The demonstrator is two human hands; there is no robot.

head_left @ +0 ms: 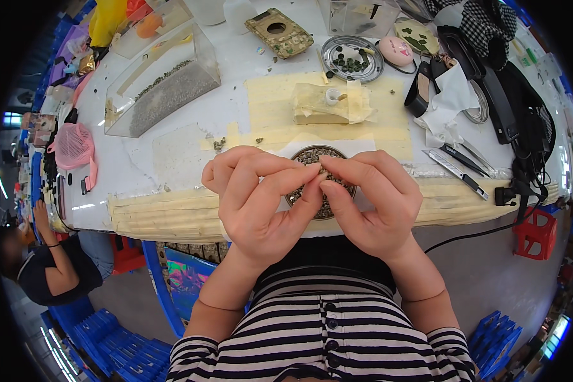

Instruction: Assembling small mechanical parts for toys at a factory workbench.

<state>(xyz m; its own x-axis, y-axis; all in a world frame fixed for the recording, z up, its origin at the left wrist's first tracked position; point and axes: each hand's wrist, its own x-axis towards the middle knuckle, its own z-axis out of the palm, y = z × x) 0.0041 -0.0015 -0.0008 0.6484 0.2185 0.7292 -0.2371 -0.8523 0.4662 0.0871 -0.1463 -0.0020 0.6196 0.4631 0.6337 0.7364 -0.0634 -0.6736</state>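
My left hand (pixel 261 200) and my right hand (pixel 377 200) meet over a round dish (pixel 307 150) filled with small greenish-brown pieces. Thumb and index finger of each hand are pinched together, the fingertips of both nearly touching. Something tiny seems to sit between the fingertips, but it is too small and covered to name. Beyond the hands, a block wrapped in masking tape (pixel 321 117) carries a small white cup (pixel 332 97). A few loose greenish bits (pixel 219 144) lie on the table left of the dish.
A clear bin of small pieces (pixel 172 86) stands far left. At the back are a camouflage model tank hull (pixel 290 41) and a round dish of dark green parts (pixel 352 58). A utility knife (pixel 455 173) and tweezers (pixel 465 159) lie right. Another person (pixel 57 270) sits left.
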